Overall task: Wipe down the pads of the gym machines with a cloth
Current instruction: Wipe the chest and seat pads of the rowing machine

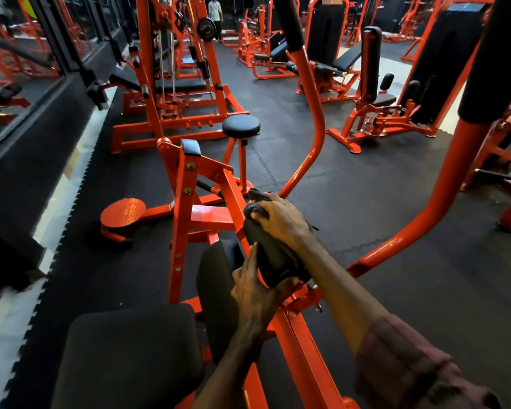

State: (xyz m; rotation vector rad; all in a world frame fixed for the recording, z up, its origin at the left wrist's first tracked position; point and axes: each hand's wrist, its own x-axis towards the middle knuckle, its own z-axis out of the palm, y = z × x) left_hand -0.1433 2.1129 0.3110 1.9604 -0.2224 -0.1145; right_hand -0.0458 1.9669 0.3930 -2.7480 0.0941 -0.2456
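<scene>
Nearest to us, at the lower edge of the view, we see a broad black seat pad (pixel 130 349) on the orange frame (pixel 298 343) of the machine. Our two bare forearms reach forward over it, the right one ending in a dark red rolled sleeve (pixel 401 361).

Just beyond the seat, a black roller pad (pixel 216 290) stands beside a second tilted black pad (pixel 266 252), and this second pad is what we are working on. Our left hand (pixel 254 287) has its grip round the near lower end of that pad, thumb underneath and fingers lying up along its side. Our right hand (pixel 281 219) presses on the pad's far upper end, its grip closed over a dark cloth (pixel 257 197) that bunches out past the fingertips and lies against the top of the pad.

Farther on, an orange foot plate (pixel 123 212) sits low on the black rubber floor (pixel 366 202), and a round black stool pad (pixel 241 126) rises on an orange post behind it. Two curved orange arms with black foam sleeves sweep up to the right.

Beyond these the floor holds more orange machines with black pads, and a person (pixel 215 13) stands at the far top edge.
</scene>
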